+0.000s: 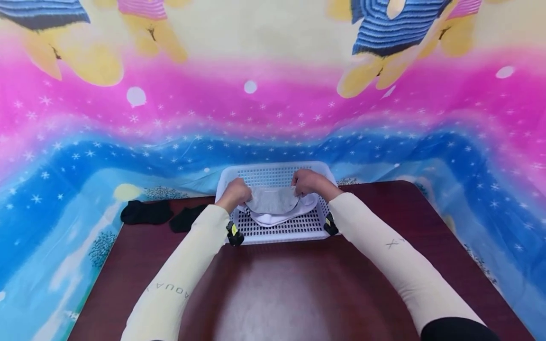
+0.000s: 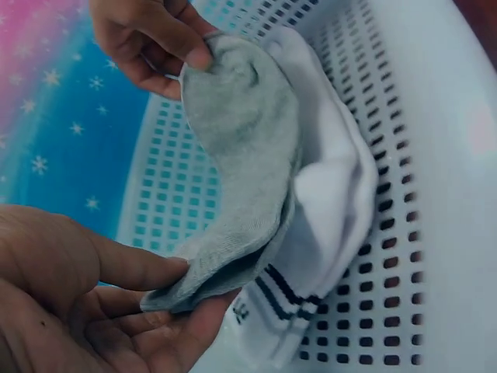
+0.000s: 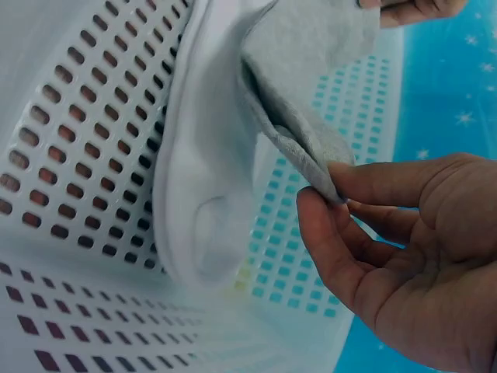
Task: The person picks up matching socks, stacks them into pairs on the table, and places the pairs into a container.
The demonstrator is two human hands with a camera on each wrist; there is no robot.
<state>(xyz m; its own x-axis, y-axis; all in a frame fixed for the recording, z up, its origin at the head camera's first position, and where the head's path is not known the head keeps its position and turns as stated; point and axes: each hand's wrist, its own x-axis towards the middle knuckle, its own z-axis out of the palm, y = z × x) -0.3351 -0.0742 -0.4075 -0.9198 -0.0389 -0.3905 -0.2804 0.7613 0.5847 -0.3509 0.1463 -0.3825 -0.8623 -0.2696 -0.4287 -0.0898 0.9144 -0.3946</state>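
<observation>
A pair of grey socks (image 1: 273, 201), one laid over the other, is stretched between my two hands above the white basket (image 1: 281, 239). My left hand (image 1: 236, 193) pinches one end between thumb and fingers. At the opposite end, my right hand (image 1: 308, 182) pinches the grey fabric with thumb and fingertips; the right wrist view shows the layers parting slightly there. Beneath them, white socks (image 2: 338, 186) with dark stripes near the cuff lie in the basket, partly covered by the grey pair in the head view.
Two black socks, one flat (image 1: 147, 212) and one partly behind the left forearm (image 1: 185, 219), lie on the dark red table (image 1: 298, 289) left of the basket. The basket stands at the table's far edge, against a patterned cloth backdrop (image 1: 273, 113).
</observation>
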